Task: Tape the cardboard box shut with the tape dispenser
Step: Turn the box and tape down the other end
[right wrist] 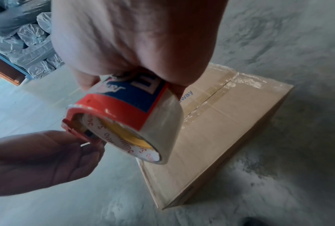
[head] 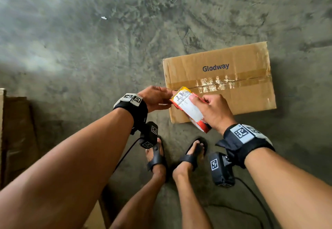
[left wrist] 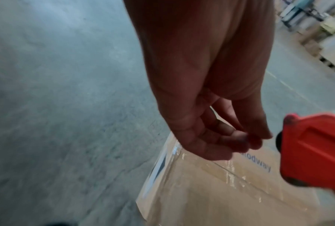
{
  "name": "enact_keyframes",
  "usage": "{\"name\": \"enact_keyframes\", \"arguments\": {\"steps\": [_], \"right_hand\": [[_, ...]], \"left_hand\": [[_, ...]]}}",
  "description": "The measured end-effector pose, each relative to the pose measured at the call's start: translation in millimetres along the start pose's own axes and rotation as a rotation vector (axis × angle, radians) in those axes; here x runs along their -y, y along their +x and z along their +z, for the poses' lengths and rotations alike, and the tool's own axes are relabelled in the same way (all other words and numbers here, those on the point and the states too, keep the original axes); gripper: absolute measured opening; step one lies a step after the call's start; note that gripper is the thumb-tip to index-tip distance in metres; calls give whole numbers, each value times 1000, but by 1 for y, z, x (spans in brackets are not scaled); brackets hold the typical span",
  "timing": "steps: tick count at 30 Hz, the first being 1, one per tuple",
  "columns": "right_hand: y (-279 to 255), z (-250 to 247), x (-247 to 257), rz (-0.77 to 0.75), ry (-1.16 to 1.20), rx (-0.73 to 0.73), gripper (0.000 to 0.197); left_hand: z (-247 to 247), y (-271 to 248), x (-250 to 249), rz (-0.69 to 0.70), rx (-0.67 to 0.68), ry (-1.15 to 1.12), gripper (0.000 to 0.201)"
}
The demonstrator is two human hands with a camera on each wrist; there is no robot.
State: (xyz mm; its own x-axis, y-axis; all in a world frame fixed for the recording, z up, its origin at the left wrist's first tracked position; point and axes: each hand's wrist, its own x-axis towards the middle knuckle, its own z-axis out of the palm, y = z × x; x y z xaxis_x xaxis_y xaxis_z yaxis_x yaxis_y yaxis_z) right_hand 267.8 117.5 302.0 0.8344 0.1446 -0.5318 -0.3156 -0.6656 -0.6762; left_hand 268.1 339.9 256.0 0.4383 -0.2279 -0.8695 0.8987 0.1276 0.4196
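Both bare forearms wear black wrist straps [head: 136, 108] topped with white plates printed with black square codes. A black camera box [head: 221, 168] with similar codes and a trailing black cable hangs under each wrist. Black sandals [head: 157, 155] cover the feet.

bare concrete floor [head: 89, 40] left and beyond cardboard box [head: 233, 92], box top unobstructed

Warehouse: bare concrete floor [head: 89, 49], racks of plastic-wrapped bundles [right wrist: 25, 39], stacked goods on pallets [left wrist: 329, 50].
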Motion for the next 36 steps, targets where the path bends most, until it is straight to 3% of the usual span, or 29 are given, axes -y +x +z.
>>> {"name": "enact_keyframes", "arguments": {"steps": [4,13,16,25,30,36], "right_hand": [[0,10,-2,23,16,-6,60],[12,15,-18,103,66,-82,61],[18,27,-24,116,93,-106,62],[49,58,-19,189,102,-226,61],[52,73,-12,198,26,-274,62],[36,83,-27,223,55,-318,65]], "left_hand": [[-5,9,-8,5,-2,148,18],[2,40,-20,26,-17,184,8],[0,53,-24,85,-79,234,9],[-25,101,-40,212,-112,582,10],[-44,117,-54,266,-49,852,6],[-80,139,-108,348,-256,918,6]]}}
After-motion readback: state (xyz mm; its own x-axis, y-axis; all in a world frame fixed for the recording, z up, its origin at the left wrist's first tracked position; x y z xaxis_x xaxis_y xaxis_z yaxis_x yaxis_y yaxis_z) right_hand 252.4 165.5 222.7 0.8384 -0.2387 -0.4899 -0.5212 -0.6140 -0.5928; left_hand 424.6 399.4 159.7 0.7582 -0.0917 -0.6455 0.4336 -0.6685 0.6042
